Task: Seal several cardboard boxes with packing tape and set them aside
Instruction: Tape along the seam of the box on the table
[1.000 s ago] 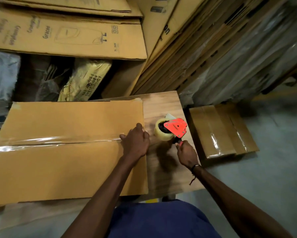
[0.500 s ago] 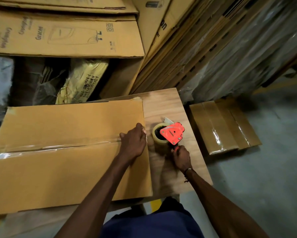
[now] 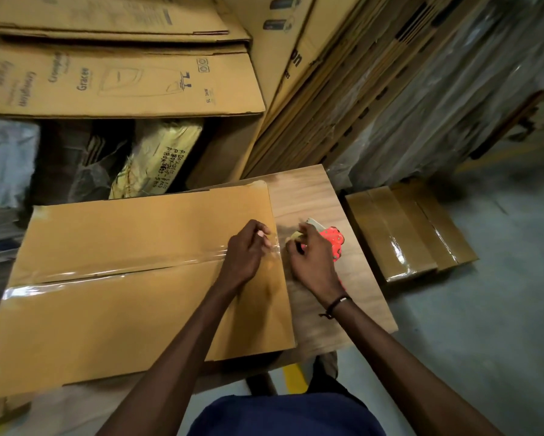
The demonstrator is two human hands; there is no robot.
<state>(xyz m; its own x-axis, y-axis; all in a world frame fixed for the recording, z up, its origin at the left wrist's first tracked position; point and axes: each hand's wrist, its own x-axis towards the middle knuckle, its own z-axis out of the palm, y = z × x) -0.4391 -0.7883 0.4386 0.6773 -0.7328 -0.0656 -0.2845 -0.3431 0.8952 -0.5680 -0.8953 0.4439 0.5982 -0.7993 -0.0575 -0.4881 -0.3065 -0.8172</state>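
A large brown cardboard box (image 3: 113, 316) lies flat on the wooden table (image 3: 305, 190). Clear packing tape (image 3: 107, 273) runs along its middle seam to the right edge. There my left hand (image 3: 244, 254) pinches the loose end of the tape with curled fingers. Just right of it, my right hand (image 3: 311, 262) sits over the red tape dispenser (image 3: 335, 242), which rests on the table. Its fingers curl at the tape roll (image 3: 296, 236). The hand hides most of the dispenser's handle.
A smaller taped box (image 3: 402, 234) sits on the grey floor right of the table. Stacked printed cartons (image 3: 116, 80) and leaning flat cardboard sheets (image 3: 343, 99) fill the back. A yellow wrapped bundle (image 3: 157, 158) lies behind the box.
My right hand has moved from the dispenser's handle up over its body to the roll. My left hand went from pressing flat on the box edge to pinching the tape end.
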